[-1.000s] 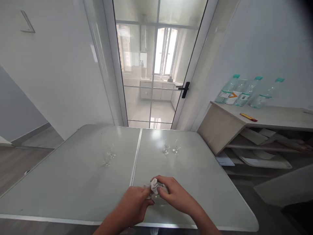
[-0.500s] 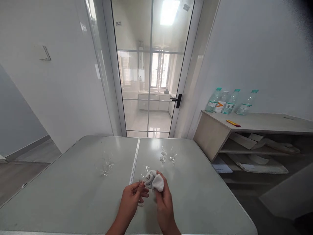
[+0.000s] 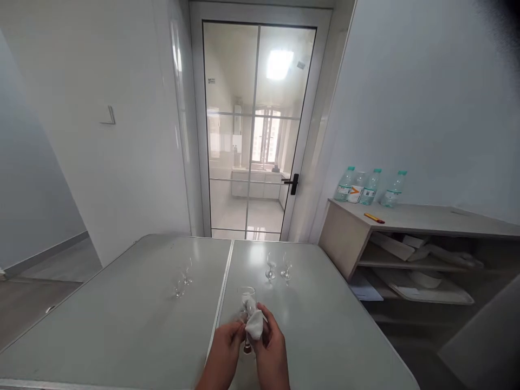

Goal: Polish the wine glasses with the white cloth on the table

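A clear stemmed glass (image 3: 248, 291) stands out in front of my hands, its rim pointing away from me. My left hand (image 3: 226, 342) is closed around its stem. My right hand (image 3: 273, 346) grips a white cloth (image 3: 254, 326) that presses against the glass's stem and lower bowl. Both hands nearly touch above the table, and part of the glass is covered by fingers and cloth. Farther back on the right stand two more stemmed glasses, a left one (image 3: 270, 266) and a right one (image 3: 286, 267). Across the seam are a near glass (image 3: 178, 288) and a far glass (image 3: 187, 275).
The grey-green table (image 3: 134, 319) has a pale seam (image 3: 226, 271) across it. A low wooden shelf (image 3: 345, 230) adjoins its right side, topped by several plastic bottles (image 3: 369, 188) and a yellow-red tool (image 3: 374, 218). Behind the table is a glazed door (image 3: 196, 162).
My right hand has come closer to the left, bringing the cloth onto the glass's stem and lower bowl. The glass looks more upright. The camera view has tilted upward.
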The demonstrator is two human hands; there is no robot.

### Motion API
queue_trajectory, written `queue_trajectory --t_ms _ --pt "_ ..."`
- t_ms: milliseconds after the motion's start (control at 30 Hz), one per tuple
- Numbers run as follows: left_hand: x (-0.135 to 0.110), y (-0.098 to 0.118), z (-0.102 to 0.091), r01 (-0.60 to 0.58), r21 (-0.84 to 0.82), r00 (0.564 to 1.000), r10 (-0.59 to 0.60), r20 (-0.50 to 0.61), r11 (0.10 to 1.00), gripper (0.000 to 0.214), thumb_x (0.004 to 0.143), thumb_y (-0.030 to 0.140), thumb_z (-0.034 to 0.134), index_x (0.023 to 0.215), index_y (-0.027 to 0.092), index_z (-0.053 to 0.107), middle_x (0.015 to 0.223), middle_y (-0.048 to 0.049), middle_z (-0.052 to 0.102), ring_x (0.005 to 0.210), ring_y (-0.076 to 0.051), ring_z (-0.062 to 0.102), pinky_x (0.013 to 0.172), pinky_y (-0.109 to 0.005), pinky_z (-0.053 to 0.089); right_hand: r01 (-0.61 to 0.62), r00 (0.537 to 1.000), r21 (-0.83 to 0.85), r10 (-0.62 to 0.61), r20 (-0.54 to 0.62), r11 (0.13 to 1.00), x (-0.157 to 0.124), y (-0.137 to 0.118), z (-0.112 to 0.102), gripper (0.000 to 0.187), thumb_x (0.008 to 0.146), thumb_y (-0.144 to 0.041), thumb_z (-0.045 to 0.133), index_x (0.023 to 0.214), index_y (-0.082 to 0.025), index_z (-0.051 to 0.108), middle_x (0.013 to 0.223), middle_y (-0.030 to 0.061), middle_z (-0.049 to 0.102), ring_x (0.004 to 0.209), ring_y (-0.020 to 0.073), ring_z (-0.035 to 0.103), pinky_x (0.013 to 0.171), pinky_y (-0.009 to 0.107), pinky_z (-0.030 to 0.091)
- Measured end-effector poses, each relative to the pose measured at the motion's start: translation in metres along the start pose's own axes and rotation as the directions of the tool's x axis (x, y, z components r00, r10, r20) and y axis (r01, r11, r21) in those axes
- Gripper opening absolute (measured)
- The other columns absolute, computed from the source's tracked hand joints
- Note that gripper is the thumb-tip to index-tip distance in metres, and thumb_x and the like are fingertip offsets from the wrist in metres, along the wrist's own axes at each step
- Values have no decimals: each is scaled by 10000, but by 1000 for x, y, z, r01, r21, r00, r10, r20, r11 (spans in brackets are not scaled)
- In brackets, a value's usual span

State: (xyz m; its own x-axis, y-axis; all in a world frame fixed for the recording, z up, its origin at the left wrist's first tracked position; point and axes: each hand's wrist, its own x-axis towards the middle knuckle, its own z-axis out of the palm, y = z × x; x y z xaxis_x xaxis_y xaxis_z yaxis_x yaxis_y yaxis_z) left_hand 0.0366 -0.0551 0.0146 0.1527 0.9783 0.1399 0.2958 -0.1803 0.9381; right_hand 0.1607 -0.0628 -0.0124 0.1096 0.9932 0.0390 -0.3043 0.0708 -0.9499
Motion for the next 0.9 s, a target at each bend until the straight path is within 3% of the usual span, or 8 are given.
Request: queue_trajectory --t_ms 133,333,500,600,667,700,800,900 --pt "1 12 -16 -96 465 995 96 24 880 352 876 289 534 547 183 602 562 -33 595 566 -164 537 609 -259 342 -41 997 107 33 71 993 6 11 -10 656 669 -482 887 1201 -170 663 1003 103 762 867 264 712 770 373 576" --pt "-2 29 -31 -285 545 947 142 290 788 231 839 106 485 710 191 657 743 -61 694 696 -186 613 647 -257 370 -73 979 140 43 201 988 11 11 -20 718 577 -419 950 1195 -182 673 1106 119 751 1013 298 705 905 422 539" --pt "-13 32 -36 -272 285 923 165 348 919 378 973 248 447 624 176 574 627 -18 605 600 -134 537 615 -242 363 -49 980 96 29 198 994 4 3 -16 755 622 -475 915 1263 -189 638 1092 114 741 968 286 701 864 412 554" --pt "-10 24 -39 -155 146 988 149 48 977 382 947 412 564 650 171 563 615 3 554 612 -130 511 621 -245 371 -125 963 77 102 250 989 1 -6 -10 694 665 -432 893 1267 -193 644 1040 87 742 959 268 692 873 406 546" --pt "-3 15 -40 -97 -25 985 92 -149 995 332 810 482 743 850 173 630 812 -26 649 788 -171 595 718 -261 437 -270 910 104 218 352 957 0 -11 -7 548 668 -378 882 1143 -173 702 926 71 741 870 249 689 827 388 546" --pt "1 11 -41 -74 -151 982 46 -183 986 453 727 501 815 991 178 641 974 -62 682 922 -207 625 790 -284 469 -347 872 132 267 411 929 0 -14 -5 453 672 -360 870 1053 -164 724 863 62 732 804 231 680 798 374 542" --pt "9 5 -44 120 -567 990 -143 5 815 645 730 584 789 1192 164 624 1264 -179 660 1136 -292 640 852 -355 523 -508 769 199 337 544 838 -1 -18 -1 270 657 -288 841 860 -159 718 720 17 680 633 161 606 727 328 518" --pt "12 8 -47 301 -685 945 -109 309 664 640 754 540 796 1204 106 663 1242 -233 691 1092 -318 694 915 -413 538 -577 694 137 394 603 805 1 -20 3 252 607 -213 845 800 -170 689 658 -12 641 587 141 560 684 306 498"
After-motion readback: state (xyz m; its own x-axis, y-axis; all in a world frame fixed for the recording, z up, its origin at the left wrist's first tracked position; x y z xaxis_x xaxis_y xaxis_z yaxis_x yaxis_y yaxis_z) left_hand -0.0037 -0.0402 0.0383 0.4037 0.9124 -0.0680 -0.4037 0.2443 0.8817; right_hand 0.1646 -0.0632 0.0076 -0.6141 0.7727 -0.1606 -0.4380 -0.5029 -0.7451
